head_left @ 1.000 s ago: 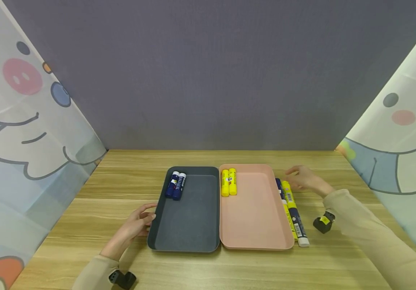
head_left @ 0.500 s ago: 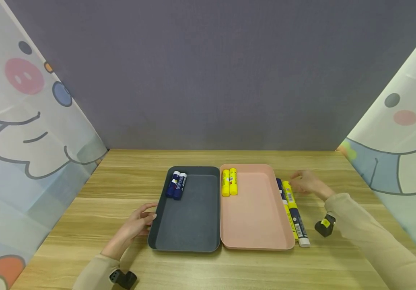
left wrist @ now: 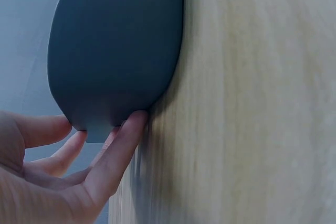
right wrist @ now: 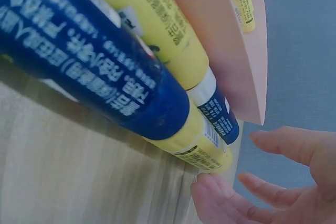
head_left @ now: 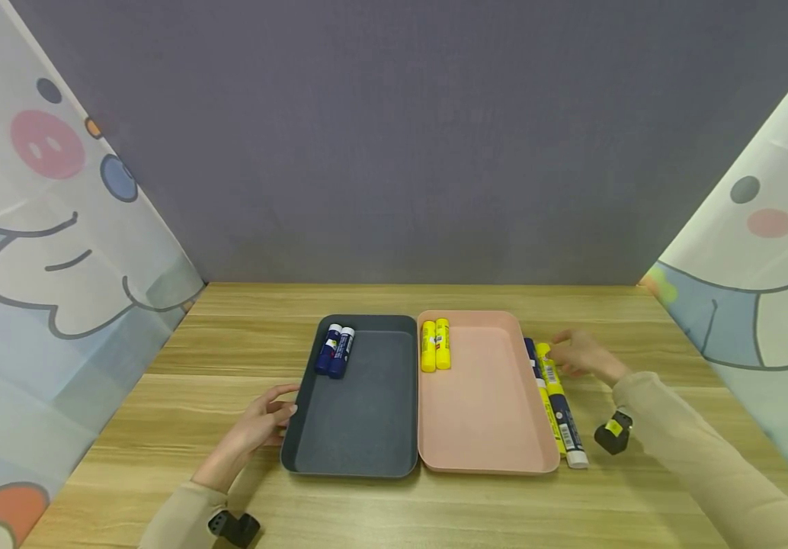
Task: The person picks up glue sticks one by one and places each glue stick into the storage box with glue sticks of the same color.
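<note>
In the head view my left hand [head_left: 257, 427] rests on the left side of the dark grey tray [head_left: 366, 435]; its fingertips touch the outer wall in the left wrist view. Two navy glue sticks [head_left: 334, 352] lie at that tray's back left. My right hand [head_left: 584, 355] is beside the far end of a yellow glue stick [head_left: 550, 371], thumb apart from the fingers, nothing gripped. A navy glue stick [head_left: 565, 422] lies end to end with it, nearer the front. Alongside, against the pink tray [head_left: 486, 427], are another navy glue stick [head_left: 533, 357] and a yellow glue stick [head_left: 552, 428].
Two yellow glue sticks [head_left: 435, 345] lie in the back left corner of the pink tray. Both trays stand side by side on the wooden table [head_left: 366, 511]. A grey panel [head_left: 394, 152] rises behind the table, with printed cloth at both sides.
My right hand has shifted slightly toward the front, closer to the far yellow glue stick. My left hand and the trays hold their places.
</note>
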`<state>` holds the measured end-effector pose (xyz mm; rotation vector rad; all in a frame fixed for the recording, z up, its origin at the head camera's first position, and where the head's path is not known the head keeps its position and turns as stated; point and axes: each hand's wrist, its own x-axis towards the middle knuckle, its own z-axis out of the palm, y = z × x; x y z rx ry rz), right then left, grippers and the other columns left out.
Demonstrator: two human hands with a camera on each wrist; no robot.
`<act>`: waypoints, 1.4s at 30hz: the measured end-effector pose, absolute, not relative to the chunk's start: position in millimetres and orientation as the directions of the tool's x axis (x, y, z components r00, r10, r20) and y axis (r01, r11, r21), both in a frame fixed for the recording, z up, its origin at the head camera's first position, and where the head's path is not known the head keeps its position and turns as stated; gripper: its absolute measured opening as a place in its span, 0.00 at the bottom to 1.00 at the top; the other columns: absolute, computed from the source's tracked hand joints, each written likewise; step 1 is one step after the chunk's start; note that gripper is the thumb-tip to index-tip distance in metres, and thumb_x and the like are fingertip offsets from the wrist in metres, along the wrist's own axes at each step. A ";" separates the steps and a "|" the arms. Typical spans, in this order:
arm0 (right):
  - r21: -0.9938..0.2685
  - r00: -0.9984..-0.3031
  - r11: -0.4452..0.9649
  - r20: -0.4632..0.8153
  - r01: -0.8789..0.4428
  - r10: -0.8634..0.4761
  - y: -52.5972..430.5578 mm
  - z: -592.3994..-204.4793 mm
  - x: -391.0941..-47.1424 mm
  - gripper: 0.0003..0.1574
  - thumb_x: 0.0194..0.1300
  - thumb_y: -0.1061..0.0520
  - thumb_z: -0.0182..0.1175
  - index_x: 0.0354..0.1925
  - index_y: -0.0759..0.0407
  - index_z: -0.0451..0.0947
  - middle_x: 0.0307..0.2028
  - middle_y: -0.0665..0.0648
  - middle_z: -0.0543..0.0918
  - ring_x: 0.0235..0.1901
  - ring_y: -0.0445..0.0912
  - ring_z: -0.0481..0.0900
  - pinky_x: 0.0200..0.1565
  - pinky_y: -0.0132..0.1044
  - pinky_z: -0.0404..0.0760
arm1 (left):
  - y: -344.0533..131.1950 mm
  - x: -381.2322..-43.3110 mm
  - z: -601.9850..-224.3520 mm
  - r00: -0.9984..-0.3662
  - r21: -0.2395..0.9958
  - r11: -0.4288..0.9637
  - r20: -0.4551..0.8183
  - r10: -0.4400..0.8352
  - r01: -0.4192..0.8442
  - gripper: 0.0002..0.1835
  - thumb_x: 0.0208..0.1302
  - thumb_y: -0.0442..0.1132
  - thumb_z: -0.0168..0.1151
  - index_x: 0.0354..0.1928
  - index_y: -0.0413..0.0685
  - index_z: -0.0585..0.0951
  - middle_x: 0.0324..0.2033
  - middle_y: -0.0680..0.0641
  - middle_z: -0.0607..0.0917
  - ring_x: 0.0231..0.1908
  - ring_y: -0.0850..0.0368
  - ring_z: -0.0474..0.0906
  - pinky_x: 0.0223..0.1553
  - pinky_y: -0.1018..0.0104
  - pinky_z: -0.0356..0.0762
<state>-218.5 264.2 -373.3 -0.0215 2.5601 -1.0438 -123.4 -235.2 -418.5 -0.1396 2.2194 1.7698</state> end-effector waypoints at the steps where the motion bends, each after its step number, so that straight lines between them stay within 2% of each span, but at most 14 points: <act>1: -0.683 -0.929 0.719 -0.335 0.126 -0.155 264.2 -374.3 -218.7 0.34 0.60 0.58 0.52 0.55 0.82 0.54 0.32 0.62 0.78 0.24 0.45 0.74 0.32 0.43 0.78 | -235.0 -123.4 -418.4 -0.950 0.936 0.237 -0.292 0.107 -0.261 0.24 0.64 0.33 0.47 0.62 0.38 0.59 0.47 0.34 0.72 0.32 0.54 0.75 0.32 0.57 0.77; 7: -0.681 -0.930 0.719 -0.339 0.140 -0.140 262.1 -377.3 -217.7 0.36 0.59 0.59 0.53 0.55 0.82 0.53 0.29 0.60 0.77 0.25 0.45 0.75 0.32 0.43 0.78 | -235.6 -123.8 -418.5 -0.950 0.938 0.235 -0.288 0.120 -0.255 0.24 0.64 0.33 0.46 0.62 0.37 0.58 0.47 0.34 0.72 0.32 0.54 0.75 0.32 0.57 0.77; 18: -0.684 -0.918 0.702 -0.380 0.199 -0.110 260.4 -381.3 -217.7 0.37 0.58 0.59 0.54 0.56 0.81 0.52 0.36 0.67 0.71 0.31 0.49 0.73 0.34 0.44 0.78 | -235.8 -123.0 -417.8 -0.950 0.939 0.241 -0.284 0.133 -0.247 0.25 0.64 0.34 0.46 0.62 0.37 0.57 0.47 0.33 0.72 0.34 0.54 0.76 0.33 0.56 0.77; 24: -0.689 -0.913 0.693 -0.392 0.213 -0.109 260.7 -384.0 -218.7 0.38 0.58 0.59 0.54 0.56 0.81 0.50 0.33 0.65 0.71 0.29 0.49 0.72 0.34 0.44 0.78 | -235.9 -122.9 -417.2 -0.949 0.940 0.238 -0.282 0.139 -0.245 0.25 0.65 0.34 0.46 0.62 0.36 0.57 0.47 0.33 0.71 0.34 0.53 0.76 0.33 0.56 0.77; 37: -0.668 -0.898 0.703 -0.429 0.243 -0.096 257.9 -387.9 -220.5 0.38 0.61 0.59 0.51 0.57 0.83 0.47 0.44 0.77 0.68 0.37 0.56 0.76 0.37 0.44 0.78 | -234.2 -122.0 -416.0 -0.950 0.943 0.216 -0.285 0.127 -0.254 0.24 0.64 0.33 0.47 0.62 0.36 0.58 0.44 0.36 0.74 0.32 0.55 0.76 0.31 0.57 0.77; 42: -0.677 -0.898 0.693 -0.429 0.247 -0.099 257.5 -389.5 -221.1 0.38 0.60 0.60 0.51 0.57 0.84 0.46 0.43 0.77 0.70 0.35 0.54 0.77 0.36 0.44 0.78 | -234.6 -121.5 -415.6 -0.950 0.947 0.203 -0.280 0.136 -0.249 0.25 0.64 0.34 0.48 0.62 0.36 0.57 0.44 0.36 0.74 0.32 0.55 0.76 0.32 0.57 0.77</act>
